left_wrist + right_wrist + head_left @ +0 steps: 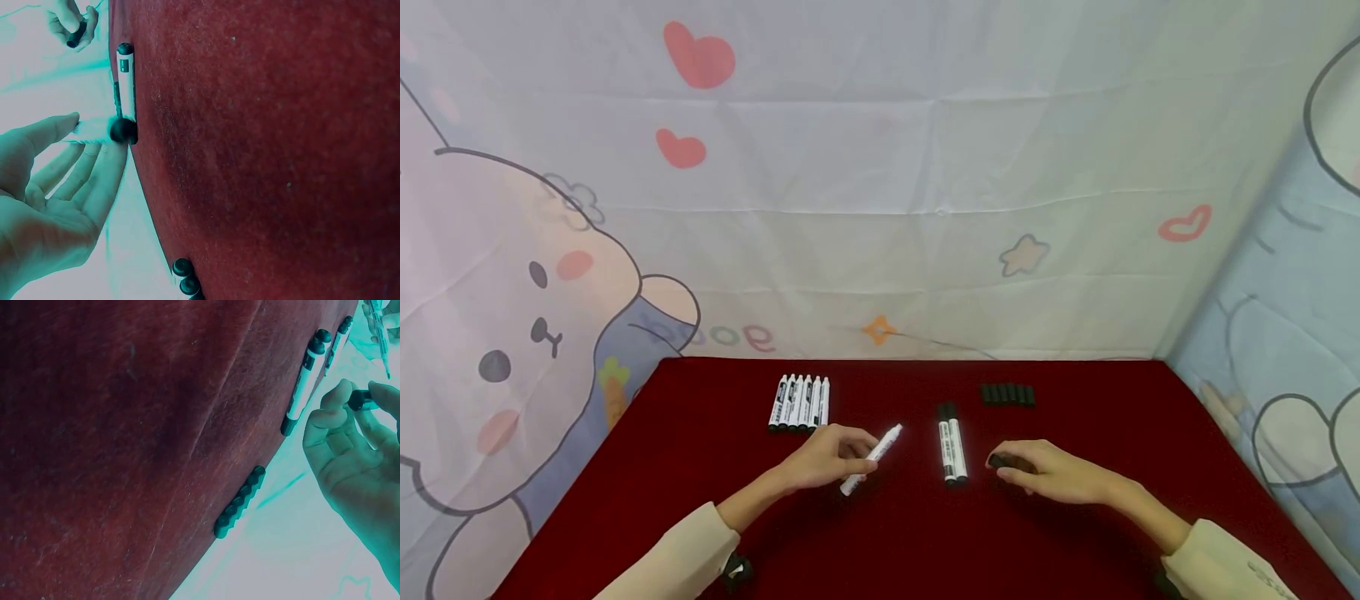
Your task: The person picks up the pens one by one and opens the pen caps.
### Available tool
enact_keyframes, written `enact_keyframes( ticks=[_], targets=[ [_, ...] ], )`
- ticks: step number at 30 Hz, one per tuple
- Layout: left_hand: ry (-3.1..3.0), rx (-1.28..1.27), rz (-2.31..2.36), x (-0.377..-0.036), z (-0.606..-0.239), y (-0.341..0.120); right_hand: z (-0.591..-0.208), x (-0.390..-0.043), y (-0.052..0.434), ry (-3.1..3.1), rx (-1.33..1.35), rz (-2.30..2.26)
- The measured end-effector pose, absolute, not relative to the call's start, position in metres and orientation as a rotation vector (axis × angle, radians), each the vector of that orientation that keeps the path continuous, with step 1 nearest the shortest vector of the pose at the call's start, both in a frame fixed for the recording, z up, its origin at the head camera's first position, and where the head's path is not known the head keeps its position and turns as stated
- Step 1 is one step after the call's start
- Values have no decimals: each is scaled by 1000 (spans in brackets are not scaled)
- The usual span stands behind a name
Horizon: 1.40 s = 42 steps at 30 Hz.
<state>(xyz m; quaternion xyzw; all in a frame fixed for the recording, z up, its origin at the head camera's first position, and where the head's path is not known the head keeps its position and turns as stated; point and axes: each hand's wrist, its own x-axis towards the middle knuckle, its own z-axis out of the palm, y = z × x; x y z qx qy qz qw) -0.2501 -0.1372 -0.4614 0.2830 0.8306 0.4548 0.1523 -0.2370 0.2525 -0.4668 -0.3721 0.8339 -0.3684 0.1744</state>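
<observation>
The uncapped marker [871,460] is in my left hand [827,457], pinched between thumb and fingers, tilted, its narrow tip out past my fingertips. My right hand [1048,472] grips 1 black cap [997,461] the same way, thumb against fingers. The relation that counts most, as I judge it, is tip to cap: the cap lies to the right of my left hand, well apart from the marker, and a little closer to my body than the tip. The marker's long axis runs from near my left palm side forward and to the right, so its tip aims past the far side of the cap rather than straight at it. Which way the cap's mouth faces I cannot tell.

Between my hands 2 capped markers [952,448] lie side by side, caps at the far end; my right hand is nearer to them than my left. Just beyond my left hand, slightly leftward, 6 uncapped markers [800,403] lie in a row, tips away from me. Beyond my right hand, slightly leftward, sits a row of 6 black caps [1007,394]. Under everything spreads the red cloth [880,542], and past both hands hangs a printed curtain [940,167]
</observation>
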Motion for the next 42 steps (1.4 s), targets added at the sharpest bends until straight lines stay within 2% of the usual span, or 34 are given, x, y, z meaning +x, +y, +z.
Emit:
enact_keyframes(
  ticks=[20,42],
  targets=[
    [2335,359,1582,-253,-469,-153,-470,-235,246,2332,-1039,-1008],
    [2449,168,1641,-258,-471,-184,-474,-233,247,2316,-1058,-1006]
  ],
)
